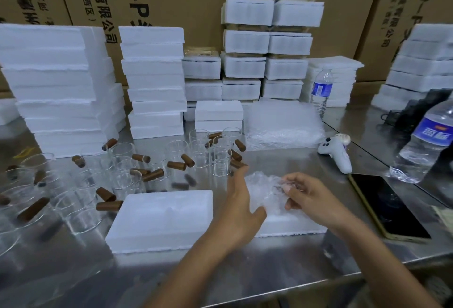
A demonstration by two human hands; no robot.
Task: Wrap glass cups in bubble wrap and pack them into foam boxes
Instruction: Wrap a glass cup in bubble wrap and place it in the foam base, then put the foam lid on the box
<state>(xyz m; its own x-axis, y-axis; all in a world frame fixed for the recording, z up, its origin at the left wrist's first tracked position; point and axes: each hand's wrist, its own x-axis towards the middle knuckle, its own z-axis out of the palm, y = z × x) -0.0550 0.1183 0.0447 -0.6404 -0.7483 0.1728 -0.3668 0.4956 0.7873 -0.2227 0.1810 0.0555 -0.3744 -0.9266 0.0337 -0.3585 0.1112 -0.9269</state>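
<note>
Bubble wrap bundle (pixel 266 191) over a foam box (pixel 290 225): right hand (pixel 308 197) pinches it, left hand (pixel 239 207) touches it, fingers straight.

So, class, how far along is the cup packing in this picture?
Done, apparently: closed foam boxes stacked at the back. In hand: the right hand pinches a bubble wrap bundle, the left hand rests against it, over a foam box. Left: many bare glass cups on the table.
</note>
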